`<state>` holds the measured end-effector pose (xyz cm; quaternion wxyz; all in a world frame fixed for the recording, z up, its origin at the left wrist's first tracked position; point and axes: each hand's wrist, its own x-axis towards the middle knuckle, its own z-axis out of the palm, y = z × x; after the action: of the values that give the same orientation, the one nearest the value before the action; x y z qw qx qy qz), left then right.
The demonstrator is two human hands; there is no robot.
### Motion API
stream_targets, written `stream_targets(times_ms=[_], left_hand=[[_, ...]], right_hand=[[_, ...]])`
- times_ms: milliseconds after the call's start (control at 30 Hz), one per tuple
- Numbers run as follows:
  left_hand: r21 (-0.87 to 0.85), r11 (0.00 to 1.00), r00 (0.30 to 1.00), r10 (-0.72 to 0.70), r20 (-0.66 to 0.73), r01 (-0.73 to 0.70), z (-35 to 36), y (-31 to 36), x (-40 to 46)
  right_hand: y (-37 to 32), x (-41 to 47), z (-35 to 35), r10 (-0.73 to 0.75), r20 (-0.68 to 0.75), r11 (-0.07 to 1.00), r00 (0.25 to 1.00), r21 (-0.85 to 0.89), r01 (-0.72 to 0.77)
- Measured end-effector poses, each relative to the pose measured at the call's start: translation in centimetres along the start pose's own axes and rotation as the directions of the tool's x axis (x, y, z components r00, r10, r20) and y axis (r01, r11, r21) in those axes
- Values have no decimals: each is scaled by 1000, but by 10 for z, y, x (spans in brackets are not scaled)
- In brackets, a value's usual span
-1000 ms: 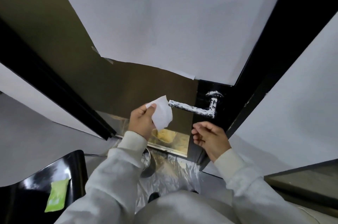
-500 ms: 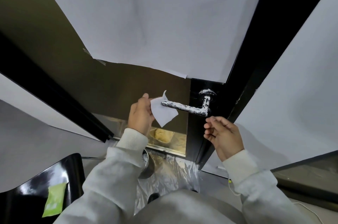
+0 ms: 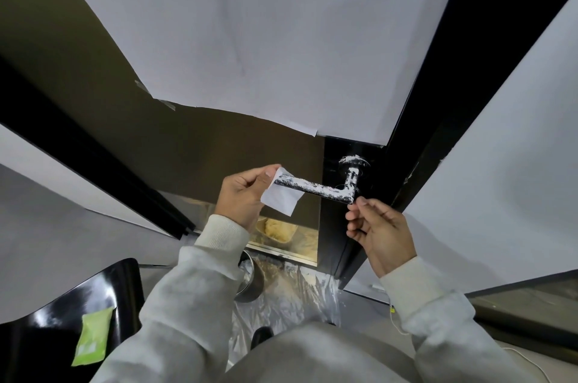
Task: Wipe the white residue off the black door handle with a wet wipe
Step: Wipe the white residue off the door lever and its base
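**Black lever door handle: white residue present along its length**

The black metal lever door handle (image 3: pixel 316 189) is sitting on the dark edge strip of the brown door (image 3: pixel 194 151), its bar running leftward from the round rose. White, patchy residue is coating the bar, the bend and the rim of the rose; black metal is showing through in streaks.

The left hand (image 3: pixel 245 198) is pinching a white square wet wipe (image 3: pixel 283 199) between thumb and fingers, and the wipe is lying against the free end of the bar, hanging below it. The right hand (image 3: pixel 380 234) is hovering just beneath the bend of the handle, its fingers loosely curled and holding nothing; one fingertip is nearly touching the metal.

A green wipe packet (image 3: pixel 92 340) is lying on a glossy black chair seat (image 3: pixel 47 329) at lower left.
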<state>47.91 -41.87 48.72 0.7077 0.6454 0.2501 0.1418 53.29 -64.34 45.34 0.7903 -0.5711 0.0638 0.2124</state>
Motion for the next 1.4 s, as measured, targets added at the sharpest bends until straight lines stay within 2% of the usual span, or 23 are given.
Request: stream_targets(times_ms=[200,367,533,733,867,1000,1067,1233,1400], left_hand=[[94,995,998,-37,-47,41,5,8,3],[251,968,996,29,-89,-6,9,13,8],[143,985,994,-103,22,99,-5,12,6],[359,925,991,-108,-73,127,14,29,16],[325,933,988,-150,-45,156,1,30,14],[348,937,998,-21,57,0,-5,23,8],[327,945,999,17,35,-27,1,19,6],[286,958,986,35,-162,13,8,12,6],[235,964,987,146,-70,-126,6,-3,-10]], right_hand=[[0,2,-2,1,2,1000,1000,-4,-1],[2,2,-2,-2,13,1000,1000,-2,2],[1,3,-1,3,6,1000,1000,17,-3],[2,3,1,14,2,1000,1000,5,-14],[3,3,-2,17,9,1000,1000,10,-17],[3,3,-5,25,10,1000,1000,-8,-25],[4,4,-3,27,7,1000,1000,-13,-27],[5,6,3,47,-4,999,999,-18,-47],[6,7,0,51,2,998,999,-23,-51]])
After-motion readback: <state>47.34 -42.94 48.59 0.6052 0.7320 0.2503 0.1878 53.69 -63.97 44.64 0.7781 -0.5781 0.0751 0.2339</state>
